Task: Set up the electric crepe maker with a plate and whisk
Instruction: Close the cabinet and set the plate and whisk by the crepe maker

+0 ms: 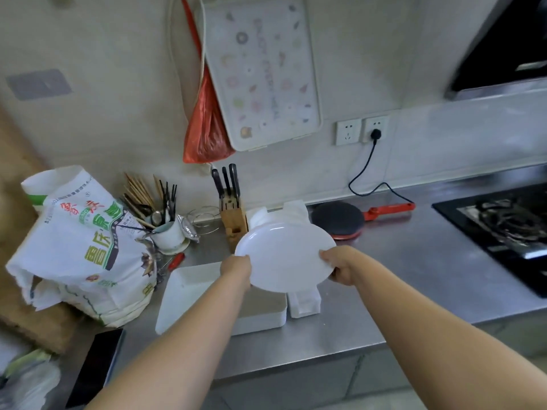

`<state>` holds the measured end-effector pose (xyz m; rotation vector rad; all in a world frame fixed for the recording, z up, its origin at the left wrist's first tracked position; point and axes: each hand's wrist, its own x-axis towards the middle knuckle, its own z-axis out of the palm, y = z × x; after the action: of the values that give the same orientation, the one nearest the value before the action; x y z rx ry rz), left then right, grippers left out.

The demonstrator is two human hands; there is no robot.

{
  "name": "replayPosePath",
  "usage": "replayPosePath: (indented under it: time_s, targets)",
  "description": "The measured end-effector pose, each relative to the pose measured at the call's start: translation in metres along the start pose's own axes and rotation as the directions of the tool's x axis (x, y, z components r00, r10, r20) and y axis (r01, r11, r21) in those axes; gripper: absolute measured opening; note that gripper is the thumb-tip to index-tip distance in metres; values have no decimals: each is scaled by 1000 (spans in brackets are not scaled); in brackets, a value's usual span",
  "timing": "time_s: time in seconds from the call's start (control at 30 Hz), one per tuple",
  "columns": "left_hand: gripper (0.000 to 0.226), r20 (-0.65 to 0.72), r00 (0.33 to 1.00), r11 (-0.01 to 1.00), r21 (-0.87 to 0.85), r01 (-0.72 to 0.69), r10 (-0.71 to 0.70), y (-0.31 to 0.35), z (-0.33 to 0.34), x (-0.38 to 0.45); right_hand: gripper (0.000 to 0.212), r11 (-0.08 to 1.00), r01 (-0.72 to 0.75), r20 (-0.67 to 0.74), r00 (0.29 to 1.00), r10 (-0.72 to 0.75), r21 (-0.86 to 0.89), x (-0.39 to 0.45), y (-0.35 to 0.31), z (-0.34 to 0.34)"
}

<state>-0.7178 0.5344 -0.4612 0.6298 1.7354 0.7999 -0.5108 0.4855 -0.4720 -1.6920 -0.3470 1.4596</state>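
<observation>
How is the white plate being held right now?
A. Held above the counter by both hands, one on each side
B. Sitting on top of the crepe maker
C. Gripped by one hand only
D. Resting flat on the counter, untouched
A: the left hand and the right hand grip opposite edges of the white plate, which is lifted above the counter, apart from the crepe maker behind it.

A steel counter (399, 276) fills mid-frame, bearing a printed sack (85, 250) at left, knife block (233, 216), crepe maker (339, 220) centre-right, and what looks like a white tray (189, 288).
</observation>
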Motion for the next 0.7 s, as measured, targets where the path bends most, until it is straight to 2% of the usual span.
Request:
replayPosePath:
  time_s: [0.13, 0.17, 0.2, 0.23, 0.27, 0.33, 0.47, 0.53, 0.7]
  targets:
    - [44, 34, 995, 994, 61, -91, 89, -1, 78, -27, 35, 999, 6, -48, 999, -4, 34, 6, -22, -75]
    - [47, 92, 989, 982, 133, -130, 119, -3, 101, -37, 36, 999, 3, -53, 999, 0, 44, 9, -29, -98]
    - [48, 107, 986, 982, 127, -139, 126, -2, 123, -45, 37, 999, 6, -59, 998, -4, 42, 11, -35, -121]
    - [46, 105, 990, 995, 7, -95, 93, -2, 137, -50, 36, 999, 12, -64, 998, -10, 40, 15, -39, -137]
    - [44, 129, 987, 996, -4, -91, 91, -4, 160, -61, 36, 999, 13, -77, 997, -10, 35, 19, -45, -160]
    - [42, 153, 984, 990, 98, -104, 88, -9, 200, -70, 37, 1000, 6, -92, 996, -5, 19, 28, -56, -195]
    - [38, 108, 994, 1000, -22, 3, 0, -15, 271, -94, 37, 999, -40, -127, 991, 37, -16, 52, -70, -261]
    - [27, 71, 995, 997, -31, 71, -69, -18, 304, -104, 38, 998, -46, -146, 989, 39, -46, 67, -74, -291]
    - [37, 50, 995, 995, -27, 91, -90, -18, 359, -105, 38, 995, -26, -191, 982, 8, -96, 116, -68, -341]
